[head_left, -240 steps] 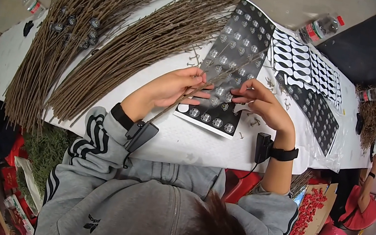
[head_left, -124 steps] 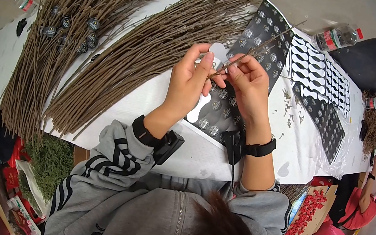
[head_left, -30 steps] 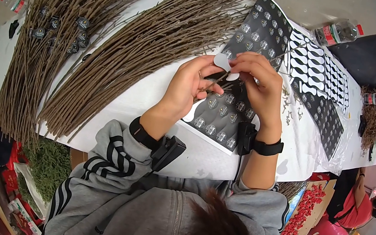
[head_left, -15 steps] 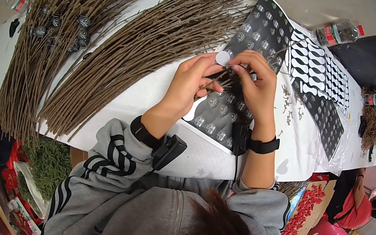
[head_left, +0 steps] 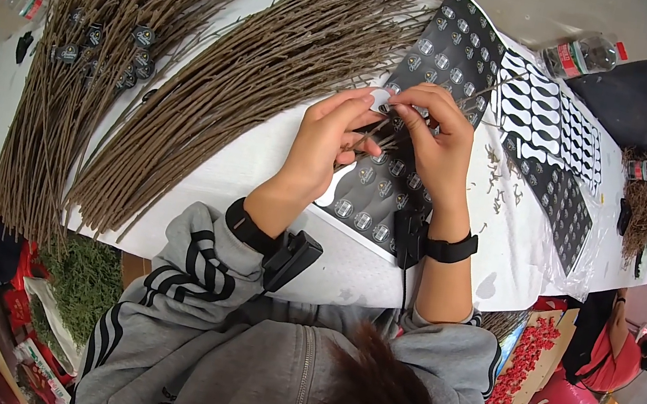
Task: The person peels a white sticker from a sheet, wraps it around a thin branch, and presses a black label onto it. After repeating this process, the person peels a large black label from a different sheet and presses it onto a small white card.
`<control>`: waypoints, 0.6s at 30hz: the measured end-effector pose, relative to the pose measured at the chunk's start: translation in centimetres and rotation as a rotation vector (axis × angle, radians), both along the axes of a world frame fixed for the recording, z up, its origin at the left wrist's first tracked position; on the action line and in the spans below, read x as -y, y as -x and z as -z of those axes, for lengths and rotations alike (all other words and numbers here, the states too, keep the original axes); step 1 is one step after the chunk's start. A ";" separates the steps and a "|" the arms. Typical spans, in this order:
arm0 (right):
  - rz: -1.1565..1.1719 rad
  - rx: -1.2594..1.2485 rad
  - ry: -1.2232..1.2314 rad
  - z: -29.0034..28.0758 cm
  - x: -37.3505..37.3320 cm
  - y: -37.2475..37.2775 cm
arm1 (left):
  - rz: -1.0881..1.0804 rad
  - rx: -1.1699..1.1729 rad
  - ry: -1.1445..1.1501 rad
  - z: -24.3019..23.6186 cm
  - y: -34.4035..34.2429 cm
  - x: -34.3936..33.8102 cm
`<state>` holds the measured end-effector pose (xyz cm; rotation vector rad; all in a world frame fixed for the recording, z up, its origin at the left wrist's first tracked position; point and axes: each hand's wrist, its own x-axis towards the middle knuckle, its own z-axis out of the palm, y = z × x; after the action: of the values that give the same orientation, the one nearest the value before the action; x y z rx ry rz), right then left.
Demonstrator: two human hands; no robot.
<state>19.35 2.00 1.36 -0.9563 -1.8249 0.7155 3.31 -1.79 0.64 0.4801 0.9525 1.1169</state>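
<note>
Over the front half of the white surface (head_left: 345, 278), the left hand (head_left: 321, 137) and the right hand (head_left: 439, 149) meet above a dark printed sheet (head_left: 383, 203). Thumb and forefinger of the left hand pinch a small pale label (head_left: 380, 98) by its round end, the other fingers curling about a thin twig (head_left: 376, 132). The right hand's thumb and forefinger close at the label's edge, against the twig; exactly what lies between their tips is hard to see. The twig slants up toward the surface's far right corner.

Along the left edge, a bundle (head_left: 53, 131) carries a cluster of dark labels (head_left: 144, 37), so several twigs look finished. Next to it, toward the middle, a second bundle (head_left: 182, 127) shows hardly any, and most of it appears to be left. The label in hand seems partly fixed, its pale side exposed. Plenty of printed shapes fill the sheet; a white rounded patch at its near left corner suggests one has come off. Toward the right edge lie a white-patterned backing sheet (head_left: 530, 117), apparently used up, and another dark sheet (head_left: 554, 206).
</note>
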 end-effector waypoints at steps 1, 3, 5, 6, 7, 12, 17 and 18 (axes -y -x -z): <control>0.014 0.004 -0.006 0.0 0.0 0.1 | 0.010 0.039 -0.003 0.3 0.2 -0.1; 0.025 0.006 -0.007 -0.1 0.2 0.2 | 0.031 0.118 -0.008 0.7 0.4 -0.2; 0.050 0.011 -0.010 -0.2 0.3 0.3 | 0.032 0.101 -0.006 0.7 0.3 -0.2; 0.050 0.012 -0.010 -0.2 0.3 0.3 | 0.034 0.084 -0.004 0.7 0.2 -0.2; 0.059 0.012 -0.009 -0.1 0.3 0.3 | 0.036 0.068 -0.003 0.7 0.2 -0.2; 0.085 0.014 -0.021 0.1 0.2 0.3 | 0.019 0.083 0.003 0.4 0.1 -0.2; 0.088 0.033 -0.045 0.1 0.1 0.4 | 0.014 -0.015 0.005 0.2 -0.1 -0.1; 0.089 0.031 -0.044 0.1 0.1 0.4 | 0.010 -0.022 0.003 0.2 -0.2 -0.1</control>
<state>18.99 1.89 1.26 -1.0175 -1.8059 0.6066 3.47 -1.74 0.48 0.4956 0.9699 1.1028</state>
